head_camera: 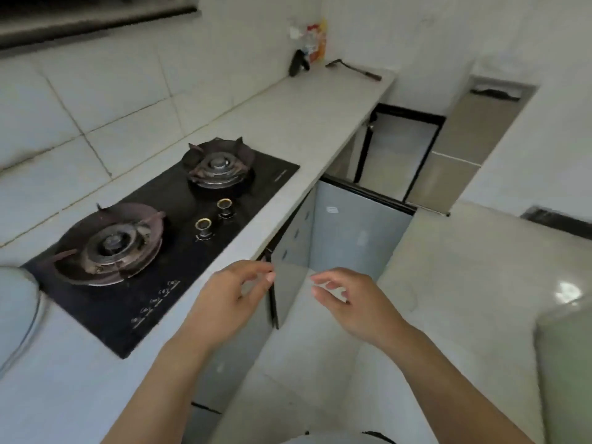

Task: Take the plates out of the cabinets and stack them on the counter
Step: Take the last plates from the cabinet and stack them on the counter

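Observation:
No plate shows in this view. Under the pale counter [288, 129] two base cabinet doors stand swung out: a near one [355, 238] and a far one [397, 155]. A third door edge [273, 302] sits just below my hands. My left hand [234, 296] hovers at the counter's front edge, fingers curled and apart, holding nothing, its fingertips close to that door's dark top edge. My right hand [349, 302] floats over the floor in front of the near cabinet, fingers loosely spread and empty. The cabinet insides are hidden from here.
A black two-burner gas hob [166, 238] is set into the counter on the left. A rounded pale object [16, 312] sits at the left edge. A bottle, a packet [317, 40] and a dark-handled tool [355, 70] lie at the counter's far end. Tiled floor [448, 283] spreads right.

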Demonstrator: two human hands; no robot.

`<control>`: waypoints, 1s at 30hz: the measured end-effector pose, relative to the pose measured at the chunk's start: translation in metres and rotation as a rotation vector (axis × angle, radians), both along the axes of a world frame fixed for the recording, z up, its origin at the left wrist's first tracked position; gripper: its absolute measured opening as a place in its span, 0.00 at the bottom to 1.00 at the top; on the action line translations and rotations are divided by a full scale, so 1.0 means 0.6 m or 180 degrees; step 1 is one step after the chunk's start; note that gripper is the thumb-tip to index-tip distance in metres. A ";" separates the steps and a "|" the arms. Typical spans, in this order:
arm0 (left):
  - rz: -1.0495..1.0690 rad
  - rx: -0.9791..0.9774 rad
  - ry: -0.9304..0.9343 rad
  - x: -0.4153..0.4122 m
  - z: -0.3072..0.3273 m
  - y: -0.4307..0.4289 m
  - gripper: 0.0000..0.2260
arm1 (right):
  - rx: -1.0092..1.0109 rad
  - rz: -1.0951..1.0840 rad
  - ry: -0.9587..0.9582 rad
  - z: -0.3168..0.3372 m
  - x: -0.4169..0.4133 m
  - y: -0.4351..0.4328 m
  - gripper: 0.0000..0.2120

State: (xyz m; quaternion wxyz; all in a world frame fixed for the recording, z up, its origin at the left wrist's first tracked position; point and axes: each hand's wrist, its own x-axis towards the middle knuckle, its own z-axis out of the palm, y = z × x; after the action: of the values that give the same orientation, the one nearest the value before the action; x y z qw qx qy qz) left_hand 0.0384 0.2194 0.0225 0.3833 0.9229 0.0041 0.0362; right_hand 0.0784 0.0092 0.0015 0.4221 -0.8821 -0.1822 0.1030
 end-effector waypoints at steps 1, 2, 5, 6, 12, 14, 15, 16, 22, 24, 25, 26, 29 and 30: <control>-0.0164 0.0038 -0.0020 0.020 0.003 -0.032 0.11 | 0.0083 -0.0222 0.0004 0.003 0.002 -0.032 0.13; -0.0323 0.0081 -0.0033 0.039 0.006 -0.064 0.11 | 0.0170 -0.0436 0.0016 0.005 0.002 -0.062 0.13; -0.0737 0.0134 -0.0031 0.083 0.008 -0.142 0.11 | 0.0315 -0.0956 0.0076 0.002 -0.001 -0.138 0.13; -0.0863 0.0143 -0.0009 0.094 0.007 -0.163 0.11 | 0.0324 -0.1098 0.0097 -0.002 -0.003 -0.160 0.13; -0.1388 0.0152 0.0241 0.162 -0.024 -0.241 0.10 | 0.0472 -0.1758 0.0418 -0.029 0.000 -0.247 0.12; -0.1478 0.0121 0.0338 0.198 -0.035 -0.259 0.10 | 0.0436 -0.1812 0.0450 -0.034 0.025 -0.263 0.12; -0.1499 0.0101 0.0369 0.219 -0.039 -0.267 0.10 | 0.0424 -0.1820 0.0455 -0.035 0.043 -0.269 0.12; -0.1514 0.0095 0.0370 0.243 -0.042 -0.274 0.10 | 0.0418 -0.1823 0.0457 -0.035 0.065 -0.274 0.12; -0.1452 0.0039 0.0353 0.408 -0.042 -0.305 0.12 | 0.0132 -0.1729 0.0339 -0.011 0.239 -0.305 0.15; -0.1437 0.0008 0.0312 0.465 -0.036 -0.311 0.12 | 0.0075 -0.1704 0.0282 0.006 0.299 -0.315 0.15; -0.1435 0.0016 0.0286 0.492 -0.033 -0.315 0.13 | 0.0072 -0.1717 0.0246 0.013 0.326 -0.321 0.15; -0.1442 0.0036 0.0259 0.519 -0.029 -0.321 0.13 | 0.0078 -0.1745 0.0207 0.020 0.350 -0.327 0.15; -0.1527 0.0098 0.0203 0.584 -0.022 -0.349 0.13 | 0.0145 -0.1886 0.0146 0.026 0.400 -0.348 0.15; -0.1566 0.0105 0.0219 0.600 -0.021 -0.360 0.13 | 0.0163 -0.1929 0.0162 0.025 0.411 -0.356 0.15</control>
State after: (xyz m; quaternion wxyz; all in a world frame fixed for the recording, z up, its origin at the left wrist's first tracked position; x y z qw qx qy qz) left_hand 0.3986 0.0037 0.0098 0.3651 0.9029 -0.2083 -0.0896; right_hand 0.3247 -0.2043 0.0163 0.4600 -0.8825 0.0974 -0.0101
